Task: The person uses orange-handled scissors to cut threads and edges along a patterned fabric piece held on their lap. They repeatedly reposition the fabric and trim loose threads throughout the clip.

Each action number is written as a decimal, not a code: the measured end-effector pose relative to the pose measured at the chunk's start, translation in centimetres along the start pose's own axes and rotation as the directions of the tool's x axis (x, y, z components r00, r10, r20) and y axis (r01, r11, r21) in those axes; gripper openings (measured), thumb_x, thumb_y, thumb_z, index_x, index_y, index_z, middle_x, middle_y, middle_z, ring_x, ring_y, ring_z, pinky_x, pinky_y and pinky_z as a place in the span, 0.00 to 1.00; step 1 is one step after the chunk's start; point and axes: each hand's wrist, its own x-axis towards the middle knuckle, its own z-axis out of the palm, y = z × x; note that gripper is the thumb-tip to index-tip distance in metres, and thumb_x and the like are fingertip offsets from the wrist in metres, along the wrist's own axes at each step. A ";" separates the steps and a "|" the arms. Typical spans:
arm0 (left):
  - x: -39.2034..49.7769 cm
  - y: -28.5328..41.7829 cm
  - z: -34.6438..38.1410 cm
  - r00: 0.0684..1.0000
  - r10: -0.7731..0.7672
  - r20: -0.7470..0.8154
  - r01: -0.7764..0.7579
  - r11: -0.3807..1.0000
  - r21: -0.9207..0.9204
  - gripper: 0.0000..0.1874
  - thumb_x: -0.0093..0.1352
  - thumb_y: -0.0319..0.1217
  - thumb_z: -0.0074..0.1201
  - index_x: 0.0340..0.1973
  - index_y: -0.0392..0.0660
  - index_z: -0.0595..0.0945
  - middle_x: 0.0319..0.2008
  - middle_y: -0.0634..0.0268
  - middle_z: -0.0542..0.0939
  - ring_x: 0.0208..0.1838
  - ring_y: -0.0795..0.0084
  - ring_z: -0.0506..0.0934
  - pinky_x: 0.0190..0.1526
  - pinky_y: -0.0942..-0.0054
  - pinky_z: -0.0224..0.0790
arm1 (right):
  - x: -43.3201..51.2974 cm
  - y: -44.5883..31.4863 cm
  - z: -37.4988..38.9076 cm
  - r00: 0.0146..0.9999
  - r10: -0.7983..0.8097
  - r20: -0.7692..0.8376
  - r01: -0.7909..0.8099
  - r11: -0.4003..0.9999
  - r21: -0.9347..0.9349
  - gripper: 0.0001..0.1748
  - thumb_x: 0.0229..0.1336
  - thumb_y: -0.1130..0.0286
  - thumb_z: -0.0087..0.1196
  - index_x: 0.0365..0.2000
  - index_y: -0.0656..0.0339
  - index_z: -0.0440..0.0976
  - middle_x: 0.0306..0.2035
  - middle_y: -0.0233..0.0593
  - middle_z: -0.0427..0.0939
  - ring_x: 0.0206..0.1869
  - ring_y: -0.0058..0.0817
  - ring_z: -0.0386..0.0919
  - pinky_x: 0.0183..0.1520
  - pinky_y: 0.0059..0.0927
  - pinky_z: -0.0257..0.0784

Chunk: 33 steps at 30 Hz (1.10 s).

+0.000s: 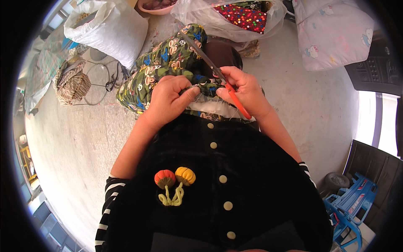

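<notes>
A padded garment of green camouflage cloth with cartoon monkey faces [135,89] lies across my lap, its white lining showing along the near edge. My left hand [174,97] pinches the gathered cloth edge between thumb and fingers. Just to the right, my right hand [241,88] holds a pair of scissors with red handles [236,101], the blades pointing up and to the left over the cloth. The right thumb and fingers are also close to the cloth edge; whether they grip it I cannot tell. Loose threads hang at the lining.
Beyond the garment stand a white woven sack [110,34], a pink basin [157,8] and a clear plastic bag [201,19] with dotted cloth. A bundle of striped cloth [74,83] sits at the left. A pale quilted cover [333,37] is upper right, a blue metal frame [352,198] lower right.
</notes>
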 end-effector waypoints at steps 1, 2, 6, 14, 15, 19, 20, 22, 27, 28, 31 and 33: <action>-0.1 0.6 0.4 0.994 0.075 -0.077 -0.069 0.994 0.084 0.10 0.63 0.33 0.64 0.31 0.42 0.80 0.27 0.60 0.80 0.33 0.55 0.79 0.33 0.63 0.70 | 0.1 -0.2 -0.2 0.998 0.050 0.028 -0.052 0.994 0.100 0.24 0.55 0.76 0.65 0.53 0.63 0.75 0.28 0.28 0.79 0.32 0.14 0.74 0.39 0.21 0.72; -0.2 1.1 0.7 0.977 0.155 -0.147 -0.129 0.977 0.172 0.10 0.61 0.33 0.66 0.32 0.43 0.81 0.29 0.60 0.81 0.35 0.53 0.80 0.34 0.61 0.71 | 0.2 -0.8 -0.5 0.997 0.058 0.049 -0.064 0.991 0.121 0.23 0.56 0.77 0.62 0.53 0.66 0.74 0.28 0.25 0.77 0.32 0.09 0.70 0.37 0.19 0.69; 0.0 3.3 0.9 0.927 0.300 -0.226 -0.231 0.929 0.289 0.11 0.58 0.31 0.67 0.35 0.45 0.82 0.32 0.59 0.81 0.38 0.53 0.81 0.38 0.61 0.75 | 0.4 -1.7 -1.3 0.982 0.127 0.142 -0.147 0.978 0.146 0.22 0.57 0.78 0.61 0.53 0.66 0.74 0.28 0.25 0.77 0.30 0.08 0.69 0.35 0.18 0.67; 0.4 1.9 0.7 0.962 -0.264 0.075 0.258 0.779 -0.572 0.06 0.69 0.28 0.61 0.37 0.38 0.84 0.30 0.72 0.81 0.36 0.81 0.76 0.40 0.77 0.69 | 2.3 -3.8 -3.1 0.986 0.032 0.162 -0.045 0.996 0.076 0.23 0.56 0.78 0.62 0.54 0.66 0.75 0.30 0.26 0.78 0.33 0.11 0.71 0.38 0.19 0.70; 0.6 2.2 0.3 0.947 -0.294 0.130 0.305 0.694 -0.652 0.07 0.70 0.28 0.60 0.37 0.36 0.84 0.30 0.73 0.81 0.36 0.84 0.74 0.41 0.79 0.68 | 2.6 -3.9 -3.2 0.986 0.031 0.164 -0.041 0.998 0.055 0.24 0.56 0.78 0.62 0.54 0.66 0.75 0.31 0.26 0.78 0.34 0.11 0.72 0.39 0.19 0.71; 0.6 2.0 0.0 0.909 -0.366 0.200 0.374 0.501 -0.780 0.05 0.70 0.27 0.57 0.36 0.39 0.84 0.29 0.75 0.79 0.35 0.85 0.72 0.41 0.82 0.63 | 3.3 -4.1 -3.1 0.979 0.018 0.204 -0.027 0.999 0.043 0.25 0.56 0.76 0.64 0.55 0.66 0.75 0.31 0.26 0.77 0.34 0.12 0.71 0.39 0.19 0.70; 0.5 1.8 0.1 0.904 -0.368 0.218 0.382 0.465 -0.799 0.05 0.71 0.27 0.58 0.33 0.39 0.82 0.31 0.75 0.80 0.33 0.86 0.71 0.38 0.82 0.63 | 3.4 -4.1 -3.0 0.978 0.006 0.209 -0.017 0.998 0.053 0.25 0.56 0.76 0.64 0.55 0.66 0.75 0.31 0.26 0.77 0.34 0.12 0.71 0.39 0.19 0.70; 0.8 2.6 0.2 0.932 -0.314 0.183 0.342 0.589 -0.732 0.06 0.72 0.28 0.58 0.33 0.40 0.82 0.31 0.75 0.79 0.33 0.87 0.71 0.37 0.82 0.63 | 3.3 -3.9 -2.9 0.974 -0.004 0.227 -0.013 0.997 0.075 0.25 0.56 0.75 0.65 0.55 0.66 0.75 0.31 0.25 0.77 0.33 0.12 0.71 0.39 0.19 0.71; 1.7 3.0 1.3 0.970 -0.237 0.054 0.231 0.833 -0.502 0.08 0.74 0.30 0.58 0.34 0.38 0.82 0.28 0.77 0.77 0.32 0.87 0.69 0.35 0.82 0.62 | 3.8 -3.0 -2.6 0.984 -0.032 0.173 0.030 0.999 0.014 0.27 0.54 0.73 0.69 0.55 0.64 0.76 0.29 0.27 0.78 0.32 0.14 0.73 0.40 0.21 0.73; 1.9 2.8 1.5 0.963 -0.265 0.057 0.252 0.798 -0.547 0.08 0.74 0.30 0.58 0.34 0.38 0.82 0.28 0.77 0.77 0.32 0.87 0.69 0.35 0.82 0.62 | 3.9 -2.6 -2.5 0.996 -0.071 0.050 0.073 0.996 -0.046 0.27 0.54 0.75 0.68 0.55 0.65 0.75 0.30 0.27 0.79 0.32 0.13 0.73 0.39 0.20 0.72; 2.2 2.0 2.0 0.940 -0.335 0.059 0.291 0.703 -0.649 0.09 0.74 0.30 0.56 0.35 0.37 0.83 0.27 0.77 0.76 0.32 0.87 0.69 0.35 0.82 0.62 | 3.5 -2.2 -2.5 0.961 -0.155 -0.230 0.122 0.980 -0.155 0.27 0.55 0.79 0.67 0.56 0.66 0.73 0.31 0.28 0.79 0.33 0.10 0.74 0.38 0.18 0.72; 2.4 1.9 2.3 0.931 -0.360 0.050 0.294 0.665 -0.686 0.09 0.75 0.30 0.55 0.35 0.37 0.83 0.27 0.77 0.76 0.32 0.87 0.68 0.36 0.82 0.62 | 2.4 -2.7 -3.2 0.940 -0.116 -0.322 0.086 0.991 -0.107 0.28 0.54 0.80 0.68 0.56 0.66 0.72 0.31 0.29 0.80 0.33 0.11 0.74 0.38 0.18 0.73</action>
